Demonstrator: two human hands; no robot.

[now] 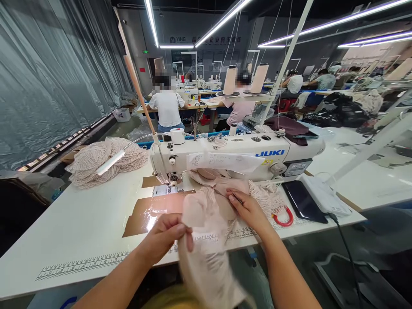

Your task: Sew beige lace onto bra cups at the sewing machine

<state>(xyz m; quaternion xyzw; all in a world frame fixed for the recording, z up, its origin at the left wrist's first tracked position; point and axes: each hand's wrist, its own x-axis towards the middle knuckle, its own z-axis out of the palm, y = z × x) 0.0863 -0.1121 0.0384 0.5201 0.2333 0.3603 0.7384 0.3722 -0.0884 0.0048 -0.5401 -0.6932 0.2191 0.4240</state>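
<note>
Your left fingers (179, 231) pinched closed on pale beige cloth (209, 264) — draped below and right of them, your right fingers (236, 198) curled round a slim dark tool (237, 198), tips against more cloth, red loop (289, 216) and phone (304, 201) rightward, sewing machine (238, 146) just beyond both.

Place: I see a sewing workshop
Machine (240, 146): JUKI, on my counter (80, 227)
Cones (229, 81): thread, on a stand (264, 98)
People (166, 108): seated at other machines (189, 93)
</note>
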